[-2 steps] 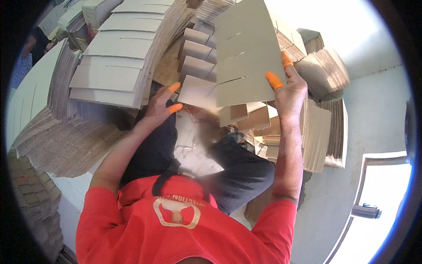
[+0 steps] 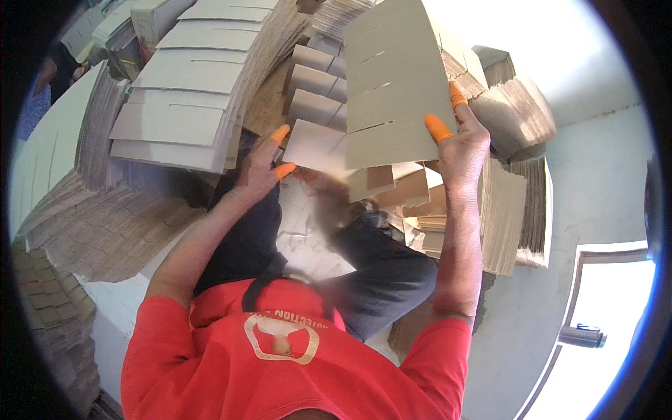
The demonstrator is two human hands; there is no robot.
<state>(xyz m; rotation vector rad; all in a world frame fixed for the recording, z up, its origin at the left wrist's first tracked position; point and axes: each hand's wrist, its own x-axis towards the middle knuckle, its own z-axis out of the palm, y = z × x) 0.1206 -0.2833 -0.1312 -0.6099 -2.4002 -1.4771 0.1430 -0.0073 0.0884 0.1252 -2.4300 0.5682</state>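
My right hand (image 2: 462, 143) grips the right edge of a long slotted cardboard sheet (image 2: 392, 84), with orange covers on its thumb and finger. The sheet stands tilted, with a row of slits along its left side. Several smaller cardboard dividers (image 2: 315, 143) stand in a row at its left side, one behind another; how they join the sheet is partly hidden. My left hand (image 2: 260, 164), also with orange fingertip covers, is by the left edge of the nearest divider. Its thumb and finger are spread; I cannot tell whether they touch it.
Tall stacks of slotted cardboard sheets (image 2: 189, 91) rise at the left. More cardboard bundles (image 2: 514, 112) stand at the right against the wall. Loose dividers (image 2: 413, 189) lie below the held sheet, beside my bent leg (image 2: 385, 273). Part of another person (image 2: 52, 80) shows at far left.
My left hand has shifted slightly up and right, closer to the nearest divider. My right hand and the sheet have barely moved.
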